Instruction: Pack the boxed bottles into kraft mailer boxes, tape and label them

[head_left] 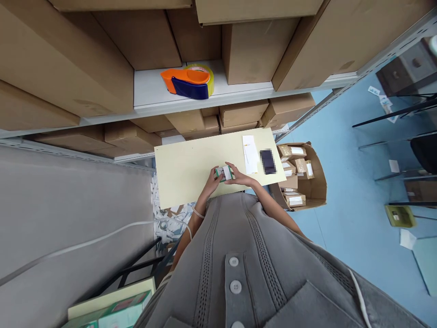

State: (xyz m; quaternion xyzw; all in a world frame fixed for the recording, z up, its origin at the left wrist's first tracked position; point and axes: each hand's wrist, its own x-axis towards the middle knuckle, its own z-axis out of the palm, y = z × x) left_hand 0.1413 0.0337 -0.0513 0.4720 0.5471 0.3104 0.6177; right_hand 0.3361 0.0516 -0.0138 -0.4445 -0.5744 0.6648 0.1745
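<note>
A small green-and-white box (227, 172) is held between my two hands above the front part of the pale table (184, 171). My left hand (212, 180) grips its left side, the fingers bent round it. On the other side my right hand (238, 176) has its fingers along the box's right and upper edges. White flaps or paper show on the box's upper face; the details are too small to make out. To the right of my hands lie a white paper sheet (251, 154) and a dark pixelated flat object (268, 161).
An orange and blue tape dispenser (189, 82) lies on the shelf (146, 93) ahead, among large cardboard boxes (252, 50). Right of the table, an open carton (316, 182) holds several small parcels. White scraps (167, 228) fill the space at lower left. A white cable (102, 240) runs to my left arm.
</note>
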